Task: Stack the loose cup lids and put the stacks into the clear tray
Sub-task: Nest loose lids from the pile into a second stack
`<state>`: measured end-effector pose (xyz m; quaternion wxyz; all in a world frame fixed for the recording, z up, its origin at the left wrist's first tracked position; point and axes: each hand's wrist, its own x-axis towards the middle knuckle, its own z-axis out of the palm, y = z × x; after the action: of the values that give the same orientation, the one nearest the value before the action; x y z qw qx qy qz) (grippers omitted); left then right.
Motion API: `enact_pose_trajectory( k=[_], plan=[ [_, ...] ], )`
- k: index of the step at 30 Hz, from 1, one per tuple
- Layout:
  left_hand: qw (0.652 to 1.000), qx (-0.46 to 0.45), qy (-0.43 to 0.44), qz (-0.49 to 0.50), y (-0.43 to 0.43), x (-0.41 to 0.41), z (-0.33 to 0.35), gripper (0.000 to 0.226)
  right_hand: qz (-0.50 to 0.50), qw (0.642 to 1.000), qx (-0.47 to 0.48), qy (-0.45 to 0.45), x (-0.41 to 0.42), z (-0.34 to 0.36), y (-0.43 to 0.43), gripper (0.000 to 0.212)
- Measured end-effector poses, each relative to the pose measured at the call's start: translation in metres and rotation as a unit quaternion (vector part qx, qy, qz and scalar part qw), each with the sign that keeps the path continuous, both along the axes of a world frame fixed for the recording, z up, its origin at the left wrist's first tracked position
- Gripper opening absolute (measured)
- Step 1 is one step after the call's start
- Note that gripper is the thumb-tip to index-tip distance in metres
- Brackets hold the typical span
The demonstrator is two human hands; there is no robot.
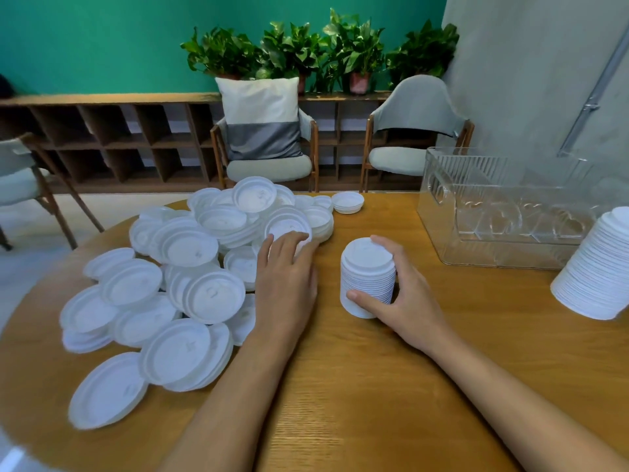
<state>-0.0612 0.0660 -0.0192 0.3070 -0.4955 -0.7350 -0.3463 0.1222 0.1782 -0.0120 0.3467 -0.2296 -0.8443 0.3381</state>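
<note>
Where the loose lids [190,247] are: in a big white heap on the left side of the bench [374,386].
Left hand [286,267]: it reaches to the right edge of the heap. Its grip is loose, with the fingers spread and almost straight, lying on top of one lid [289,229]. This part is a bit blurry.
Right hand [405,301]: its grip is curled round a stack of lids [367,277], with the thumb low on the near side and the fingers up on the far side.
Stack of lids: it stands upright on the bench, just right of the left hand.
Clear tray [493,253]: it sits at the far right of the bench, well apart from both hands.
Tall stack [599,267]: it stands at the right edge, just beside the tray.
Small stack [348,202]: it sits at the far side of the bench, next to the heap.
Behind the bench: chairs, a pillow [260,117] and green plants [320,49].
</note>
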Motion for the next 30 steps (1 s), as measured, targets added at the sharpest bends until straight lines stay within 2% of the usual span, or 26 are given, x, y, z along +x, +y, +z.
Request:
enact_pose_trajectory(
  k=[4, 10, 15, 18, 22, 26, 30],
  plan=[
    [0.998, -0.031, -0.028, 0.049, 0.002, -0.007, -0.003, 0.036, -0.003, 1.0, -0.015, 0.003, -0.001, -0.003, 0.0, 0.086],
    [0.997, -0.028, -0.045, 0.056, 0.003, -0.006, 0.0, 0.038, 0.01, 1.0, -0.014, -0.013, 0.001, -0.001, 0.004, 0.085],
    [0.998, 0.0, -0.063, -0.012, 0.002, 0.002, 0.002, 0.038, 0.004, 1.0, -0.005, -0.026, 0.005, 0.003, 0.01, 0.085],
    [0.995, 0.015, -0.084, -0.058, 0.003, 0.009, 0.003, 0.029, -0.001, 1.0, -0.004, -0.031, 0.006, 0.002, 0.011, 0.085],
    [0.985, 0.025, -0.131, -0.106, 0.002, 0.016, 0.005, 0.025, -0.001, 0.999, -0.007, -0.032, 0.006, 0.003, 0.011, 0.085],
    [0.969, 0.087, -0.189, -0.13, 0.001, 0.023, 0.014, 0.025, 0.002, 1.0, -0.005, -0.024, 0.007, 0.005, 0.008, 0.083],
    [0.932, 0.138, -0.298, -0.155, -0.004, 0.034, 0.026, 0.026, 0.001, 1.0, -0.013, 0.009, 0.007, 0.006, 0.007, 0.072]
  ],
)
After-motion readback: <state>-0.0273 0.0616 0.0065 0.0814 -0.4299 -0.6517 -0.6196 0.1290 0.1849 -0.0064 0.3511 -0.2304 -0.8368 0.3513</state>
